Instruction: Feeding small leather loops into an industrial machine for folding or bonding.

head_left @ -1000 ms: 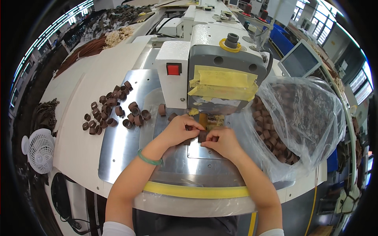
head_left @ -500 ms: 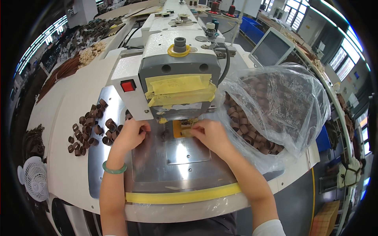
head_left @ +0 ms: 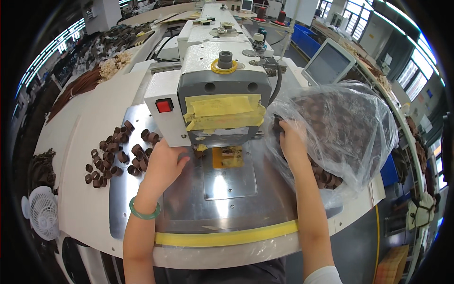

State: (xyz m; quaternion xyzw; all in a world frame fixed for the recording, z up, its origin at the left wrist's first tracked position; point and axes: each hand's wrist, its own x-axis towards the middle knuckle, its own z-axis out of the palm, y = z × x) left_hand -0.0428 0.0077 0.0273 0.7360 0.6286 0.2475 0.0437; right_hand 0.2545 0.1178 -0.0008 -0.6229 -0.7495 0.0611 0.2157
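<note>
My left hand [head_left: 165, 161] is open beside the left pillar of a white sewing machine [head_left: 165, 120], thumb and fingers apart over the steel plate [head_left: 184, 199]. A brown piece [head_left: 198, 153] lies just right of it, by the yellow fitting [head_left: 220, 160] under the machine head. Loose brown rings [head_left: 111, 144] are scattered to its left. My right hand [head_left: 292, 139] reaches into a clear plastic bag [head_left: 354, 137] heaped with brown rings [head_left: 326, 177]; its fingertips are partly hidden, and I cannot make out what they touch.
A small white fan [head_left: 42, 210] stands at the left edge. A grey monitor [head_left: 326, 61] is behind the bag, with blue bins [head_left: 302, 38] beyond. Yellow tape [head_left: 227, 234] runs along the table's front edge. Brown cords [head_left: 73, 94] lie at the back left.
My hands have separated from the brown piece they pinched at the machine's middle. The left moved leftward and opened; the right moved right and up into the bag. The view has also shifted.
</note>
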